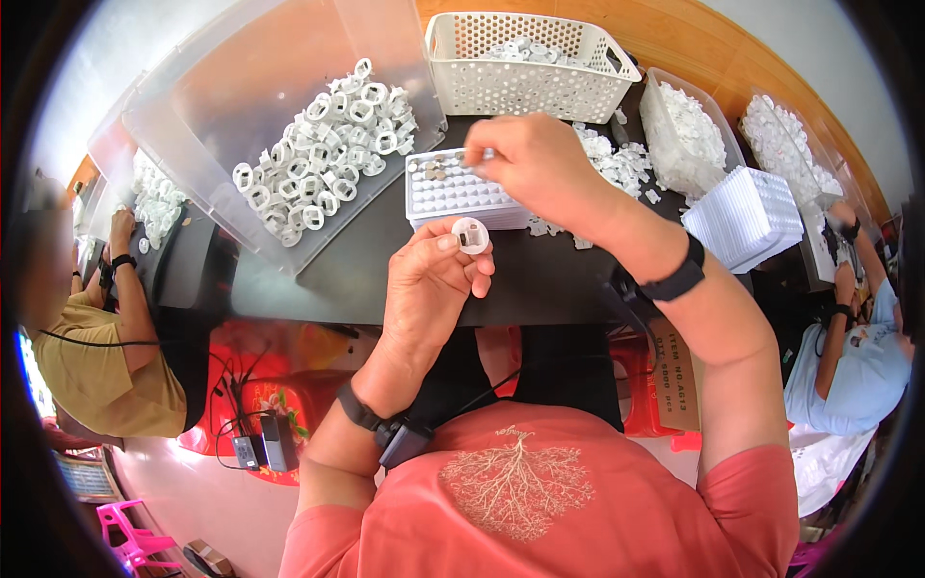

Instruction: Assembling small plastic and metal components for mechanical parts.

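My left hand [424, 275] pinches a small round white plastic part [471, 236] between thumb and fingers, with dark and coppery spots inside its rim. Just beyond it lies a white tray [424, 213] with rows of round pockets. A few small brownish-grey pieces [436, 170] sit at the tray's far left corner. My right hand [532, 159] is above the tray's far right side, fingers drawn together and slightly blurred. Whatever is between those fingertips, if anything, is too small to make out.
A clear plastic bin [207, 144] at the left holds a heap of white ring-shaped parts [323, 149]. Behind stands a cream perforated basket [530, 91]. To the right are loose white pieces [621, 164], a clear tub [689, 125] and stacked trays [742, 222]. Co-workers sit at both sides.
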Available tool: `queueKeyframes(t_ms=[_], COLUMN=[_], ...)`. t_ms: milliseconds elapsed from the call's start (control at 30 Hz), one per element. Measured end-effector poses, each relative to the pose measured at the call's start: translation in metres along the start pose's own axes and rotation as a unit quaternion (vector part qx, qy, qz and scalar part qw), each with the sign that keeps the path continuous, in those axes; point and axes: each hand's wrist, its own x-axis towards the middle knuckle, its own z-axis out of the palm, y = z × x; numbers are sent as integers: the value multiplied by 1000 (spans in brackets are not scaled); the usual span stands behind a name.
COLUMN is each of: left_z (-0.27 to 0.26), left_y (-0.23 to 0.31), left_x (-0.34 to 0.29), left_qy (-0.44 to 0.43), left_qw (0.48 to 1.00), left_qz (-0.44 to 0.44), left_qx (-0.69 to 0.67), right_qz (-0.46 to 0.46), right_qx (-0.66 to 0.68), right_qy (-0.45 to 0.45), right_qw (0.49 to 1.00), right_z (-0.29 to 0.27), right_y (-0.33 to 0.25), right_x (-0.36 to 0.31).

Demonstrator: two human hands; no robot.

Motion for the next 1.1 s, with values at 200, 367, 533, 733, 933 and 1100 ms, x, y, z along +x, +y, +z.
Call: queueKeyframes(t_ms=[200,367,533,733,933,1100], left_z=[-12,-13,-14,-17,-12,-12], left_y=[-1,-1,-2,-3,-5,-7], left_x=[0,-2,0,0,3,0], left_qy=[-41,-50,-49,-60,-60,-51], left_qw=[998,998,998,996,998,999], left_qz=[-32,-35,-39,-24,-12,-5], left_qx=[-31,-22,-25,-65,-26,-13], right_qz=[-107,-99,-78,-62,-32,-28], right_qx=[-87,-101,-94,78,161,193], right_qy=[-56,-94,-95,28,129,143], right_qw=[989,985,988,995,978,970], right_z=[33,42,39,10,29,35], right_y=[16,19,15,-15,-24,-21], right_x=[35,35,36,-16,-71,-77])
